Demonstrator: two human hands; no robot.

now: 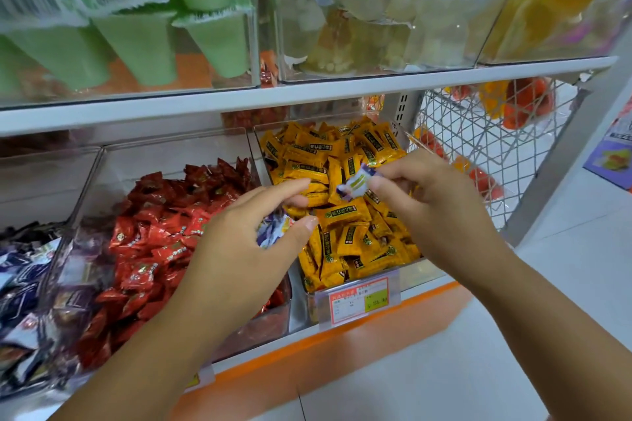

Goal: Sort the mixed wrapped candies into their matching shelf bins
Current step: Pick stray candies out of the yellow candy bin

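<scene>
The right hand (434, 195) pinches a small white candy (355, 183), purple at its crimped ends with a yellow-green stripe, above the middle of the yellow bin (257, 150). The left hand (246, 243), over that bin's left edge, curls round similar purple-and-white candies (273, 229).

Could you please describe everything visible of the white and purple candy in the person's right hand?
The white and purple candy is a small wrapped sweet, its glossy wrapper white with a yellow-green stripe and purple ends. Its print is too blurred to read. It is tilted, pinched at its upper end by the right hand, over the bin of yellow candies.
</scene>
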